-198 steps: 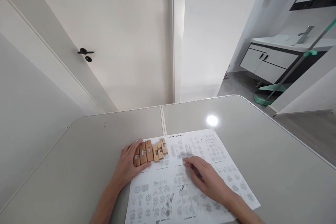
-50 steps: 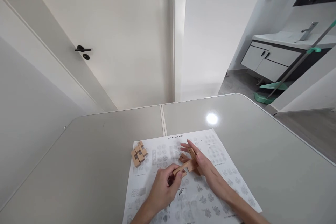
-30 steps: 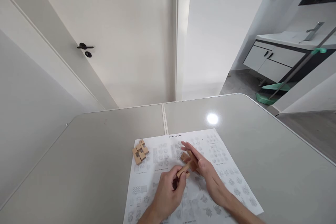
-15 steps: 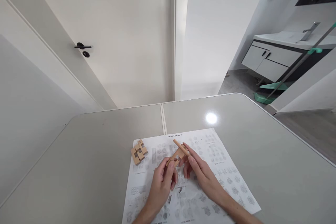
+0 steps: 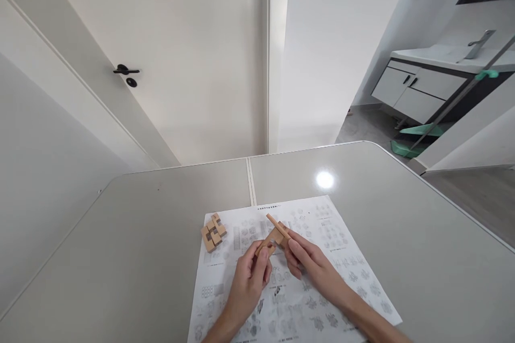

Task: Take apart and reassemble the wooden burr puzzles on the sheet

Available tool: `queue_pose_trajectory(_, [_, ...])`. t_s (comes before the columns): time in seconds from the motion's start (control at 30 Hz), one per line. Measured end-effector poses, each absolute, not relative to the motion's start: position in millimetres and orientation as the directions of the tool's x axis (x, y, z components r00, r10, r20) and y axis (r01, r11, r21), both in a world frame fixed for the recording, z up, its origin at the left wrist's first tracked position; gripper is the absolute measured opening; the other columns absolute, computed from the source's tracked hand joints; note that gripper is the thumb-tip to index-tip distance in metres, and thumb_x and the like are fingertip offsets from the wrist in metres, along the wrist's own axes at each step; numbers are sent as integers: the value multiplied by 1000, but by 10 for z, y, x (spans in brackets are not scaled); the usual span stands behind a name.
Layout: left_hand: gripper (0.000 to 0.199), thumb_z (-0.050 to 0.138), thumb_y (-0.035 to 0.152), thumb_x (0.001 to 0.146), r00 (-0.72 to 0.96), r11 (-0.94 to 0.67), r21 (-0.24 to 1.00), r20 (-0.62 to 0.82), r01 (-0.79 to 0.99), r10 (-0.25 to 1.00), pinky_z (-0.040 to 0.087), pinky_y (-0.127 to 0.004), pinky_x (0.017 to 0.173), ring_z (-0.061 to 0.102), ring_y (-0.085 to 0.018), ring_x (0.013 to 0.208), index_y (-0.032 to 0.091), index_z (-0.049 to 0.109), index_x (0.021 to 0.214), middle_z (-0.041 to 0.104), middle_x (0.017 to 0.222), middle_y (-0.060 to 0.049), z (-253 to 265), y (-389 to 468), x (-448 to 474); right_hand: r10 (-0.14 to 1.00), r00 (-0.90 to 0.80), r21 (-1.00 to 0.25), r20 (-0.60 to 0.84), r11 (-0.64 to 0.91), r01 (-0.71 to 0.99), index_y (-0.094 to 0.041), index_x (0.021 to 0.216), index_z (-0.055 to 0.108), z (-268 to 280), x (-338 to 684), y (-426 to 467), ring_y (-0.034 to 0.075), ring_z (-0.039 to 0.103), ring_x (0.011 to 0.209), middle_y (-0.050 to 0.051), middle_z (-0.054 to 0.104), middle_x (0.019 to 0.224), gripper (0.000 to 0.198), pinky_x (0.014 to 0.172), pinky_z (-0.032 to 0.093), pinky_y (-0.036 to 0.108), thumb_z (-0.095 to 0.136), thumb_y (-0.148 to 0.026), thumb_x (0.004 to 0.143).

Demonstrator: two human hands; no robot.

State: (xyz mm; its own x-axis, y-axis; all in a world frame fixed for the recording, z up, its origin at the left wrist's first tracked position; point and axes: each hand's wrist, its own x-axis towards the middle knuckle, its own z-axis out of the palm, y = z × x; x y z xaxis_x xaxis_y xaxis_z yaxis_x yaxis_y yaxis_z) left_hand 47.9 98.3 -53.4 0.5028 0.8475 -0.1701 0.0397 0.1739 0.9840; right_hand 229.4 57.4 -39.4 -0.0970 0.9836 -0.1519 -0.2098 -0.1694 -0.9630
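Left hand (image 5: pixel 248 277): gripping the near end of the notched block (image 5: pixel 267 239) between thumb and fingers; the wrist is coming in from the lower edge of the view.
Right hand (image 5: pixel 314 262): pinching the lower end of the thin bar (image 5: pixel 277 223), thumb uppermost; the remaining fingers are curling underneath.
Block and bar: being held up over the middle of the sheet (image 5: pixel 234 272); the bar is slanting across the block's far end; whether the two are touching cannot be told.
Cluster (image 5: pixel 213 232): several wooden pieces are sitting together on the sheet's far left corner; they are slightly overlapping its left edge.
Sheet: lying on the grey table (image 5: pixel 156 257); it is showing rows of small printed figures, too faint to read.
Cabinet (image 5: pixel 418 92): hanging beneath the sink (image 5: pixel 438 54) at far right; its doors are standing closed, hiding the contents; the tap (image 5: pixel 480 44) is rising above; the inside of the basin is hardly showing.
Dustpan (image 5: pixel 403 149): resting on the floor below the cabinet; its inside is too small to make out.
Door (image 5: pixel 201 64): standing closed beyond the table; its black handle (image 5: pixel 126 69) is pointing rightward.
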Motion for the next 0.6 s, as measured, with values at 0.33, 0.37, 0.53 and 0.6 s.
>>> queue_pose_trajectory(0.33, [45,50,56,100,503,203,979,-186,20,844,23,-21,47,24,-8,51,15,61,114,33,61,8,-554,987,471,976,-151,-931,-156,-196,-308,-25,152,47,-353,2332,588,12,33,56,-6,33,68,60,61,35,31,50,-58,101])
queue_pose_trajectory(0.37, [44,51,55,100,508,212,977,-188,11,840,22,-21,47,23,-8,52,15,61,114,31,63,8,-555,987,467,972,-168,-921,-165,-213,-326,-26,152,47,-341,2350,592,12,32,56,-6,30,68,61,60,34,31,51,-58,100])
queue_pose_trajectory(0.53, [43,52,54,100,530,234,972,-195,-8,826,19,-22,48,20,-8,54,14,61,116,26,65,8,-561,991,465,966,-196,-902,-170,-233,-364,-25,152,47,-338,2383,596,12,27,57,-7,25,67,61,58,30,30,53,-56,100])
queue_pose_trajectory(0.6, [43,51,54,100,523,233,972,-191,-14,830,19,-22,48,19,-8,54,14,61,115,25,65,8,-574,993,472,969,-182,-902,-169,-227,-368,-25,153,46,-364,2357,592,13,28,58,-7,26,67,61,58,31,30,53,-56,100])
